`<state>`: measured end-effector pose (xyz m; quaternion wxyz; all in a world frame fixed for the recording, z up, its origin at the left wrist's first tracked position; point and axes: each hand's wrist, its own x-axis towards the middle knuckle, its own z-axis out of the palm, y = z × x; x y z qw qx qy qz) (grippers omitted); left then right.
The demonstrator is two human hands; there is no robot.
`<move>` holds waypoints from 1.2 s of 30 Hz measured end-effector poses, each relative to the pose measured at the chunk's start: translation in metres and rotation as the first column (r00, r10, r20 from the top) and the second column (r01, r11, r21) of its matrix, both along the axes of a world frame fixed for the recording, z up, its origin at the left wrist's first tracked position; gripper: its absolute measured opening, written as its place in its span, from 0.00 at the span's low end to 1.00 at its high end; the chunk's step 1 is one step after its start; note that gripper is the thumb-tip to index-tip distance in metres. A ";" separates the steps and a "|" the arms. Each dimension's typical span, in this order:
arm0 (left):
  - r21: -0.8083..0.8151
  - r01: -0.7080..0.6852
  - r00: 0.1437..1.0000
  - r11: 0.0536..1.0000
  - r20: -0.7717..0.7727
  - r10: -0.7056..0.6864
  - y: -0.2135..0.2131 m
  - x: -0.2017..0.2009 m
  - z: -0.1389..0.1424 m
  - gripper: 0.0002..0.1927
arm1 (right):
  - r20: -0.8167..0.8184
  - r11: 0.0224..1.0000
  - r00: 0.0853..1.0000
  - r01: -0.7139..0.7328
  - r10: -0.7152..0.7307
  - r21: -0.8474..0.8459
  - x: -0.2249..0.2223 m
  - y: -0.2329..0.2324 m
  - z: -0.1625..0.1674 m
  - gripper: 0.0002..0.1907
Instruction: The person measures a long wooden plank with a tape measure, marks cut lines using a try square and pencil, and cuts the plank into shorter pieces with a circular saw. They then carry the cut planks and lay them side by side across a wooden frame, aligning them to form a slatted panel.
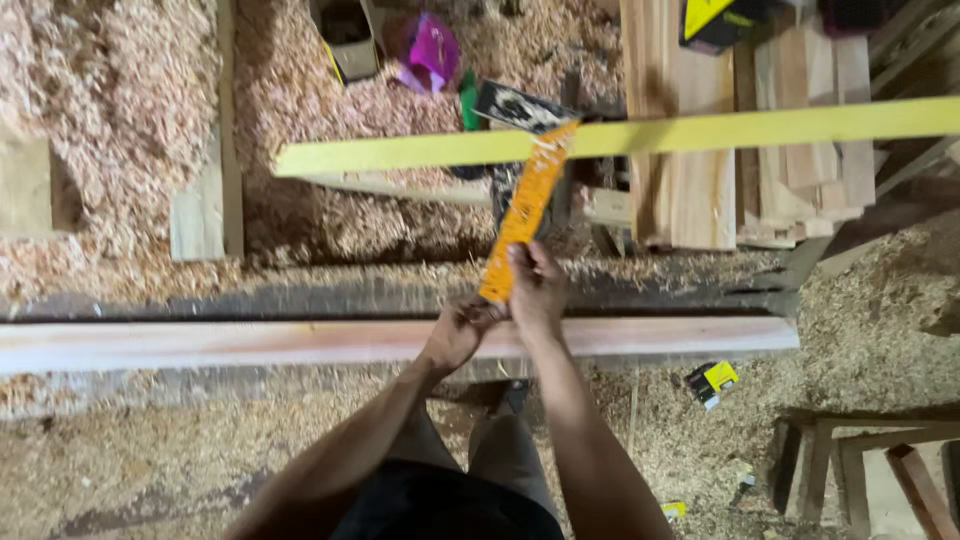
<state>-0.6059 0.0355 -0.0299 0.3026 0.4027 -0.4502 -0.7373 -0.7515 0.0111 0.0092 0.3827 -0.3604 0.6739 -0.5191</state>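
While the orange ruler (522, 215) is pinched only at its near end by both hands' closed grip, left hand (462, 330) and right hand (537, 288), its far tip could be slid off the yellow board (620, 140) beyond.

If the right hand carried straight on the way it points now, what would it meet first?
Probably the yellow-painted board. The right hand points up along the orange ruler it grips, whose far end reaches that board; depth is unclear.

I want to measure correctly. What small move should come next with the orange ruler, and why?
Probably lay the ruler flat across the plank: both hands, left and right, hold its near end, and its far end points away at the yellow board.
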 end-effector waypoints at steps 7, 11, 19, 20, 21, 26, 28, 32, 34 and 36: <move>-0.189 0.795 0.231 0.577 0.973 0.000 0.042 -0.038 -0.016 0.55 | 0.227 0.984 0.972 -0.097 0.062 0.151 -0.118 0.126 -0.016 0.08; -0.013 0.803 0.054 0.596 0.997 -0.050 0.044 -0.060 -0.013 0.51 | 0.021 0.964 0.980 -0.201 0.200 0.173 -0.151 0.181 -0.047 0.11; 0.029 0.781 0.054 0.624 0.992 -0.113 0.043 -0.061 -0.004 0.41 | 0.188 0.958 0.974 -0.172 0.130 0.228 -0.136 0.247 -0.049 0.13; 0.034 0.771 0.069 0.636 0.988 -0.136 0.045 -0.060 -0.006 0.40 | 0.200 0.956 0.972 -0.171 0.124 0.238 -0.135 0.252 -0.047 0.14; -0.009 0.740 0.122 0.673 0.985 -0.121 0.046 -0.059 -0.009 0.37 | 0.162 0.956 0.981 -0.150 0.111 0.253 -0.134 0.256 -0.045 0.14; -0.047 0.703 0.164 0.709 0.982 -0.097 0.042 -0.061 -0.021 0.47 | 0.123 0.925 0.991 -0.088 0.045 0.370 -0.130 0.261 -0.052 0.12; -0.093 0.733 0.209 0.674 0.973 -0.093 0.039 -0.060 -0.019 0.54 | 0.140 0.938 0.989 -0.081 0.035 0.337 -0.126 0.259 -0.061 0.13; -0.298 0.676 0.448 0.674 0.892 -0.055 0.038 -0.037 -0.004 0.58 | 0.294 0.949 0.955 -0.134 0.046 0.286 -0.108 0.248 -0.079 0.14; -0.472 0.494 0.630 0.731 0.773 0.073 0.037 -0.023 0.000 0.56 | 0.145 0.854 0.984 -0.164 0.105 0.494 -0.094 0.244 -0.085 0.14; -0.623 0.213 0.754 0.752 0.595 0.279 0.035 -0.016 0.002 0.49 | 0.188 0.819 0.972 -0.219 0.139 0.530 -0.078 0.241 -0.091 0.14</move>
